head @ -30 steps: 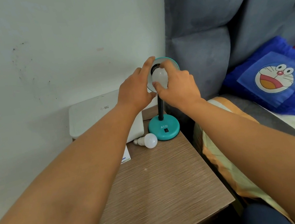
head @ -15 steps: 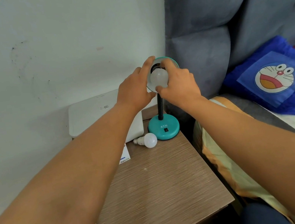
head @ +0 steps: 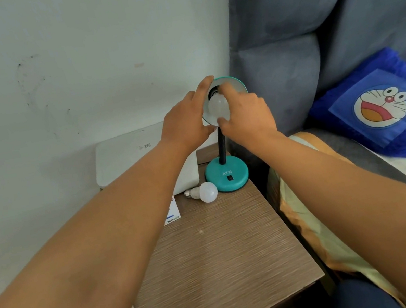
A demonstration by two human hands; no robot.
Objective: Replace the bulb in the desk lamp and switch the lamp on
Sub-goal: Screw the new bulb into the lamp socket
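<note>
- The wooden bedside table (head: 215, 264) stands against the wall, with a bed to its right. It has not shifted since the earlier frames.
- A blue cartoon pillow (head: 382, 110) lies on the bed, well apart from the work.
- A white box (head: 127, 155) sits at the table's back left corner.
- The desk lamp (head: 227, 176) stands upright at the table's back right corner, in the same place as before. Its black neck rises to the shade (head: 237, 86), whose opening faces the camera.
- The left hand (head: 184, 127) grips the shade's left rim, forefinger over the top and thumb beneath, as it did a second ago.
- The right hand (head: 246, 117) pinches the bulb. Its thumb has slid from the bulb's left side to its lower end, and a fingertip is near the socket.
- The bulb (head: 218, 107) sits inside the shade. Its long axis runs from the socket out and down toward the camera, dome foremost.
- A spare bulb (head: 203, 192) lies on its side just beside the lamp base, with its screw cap pointing left.
</note>
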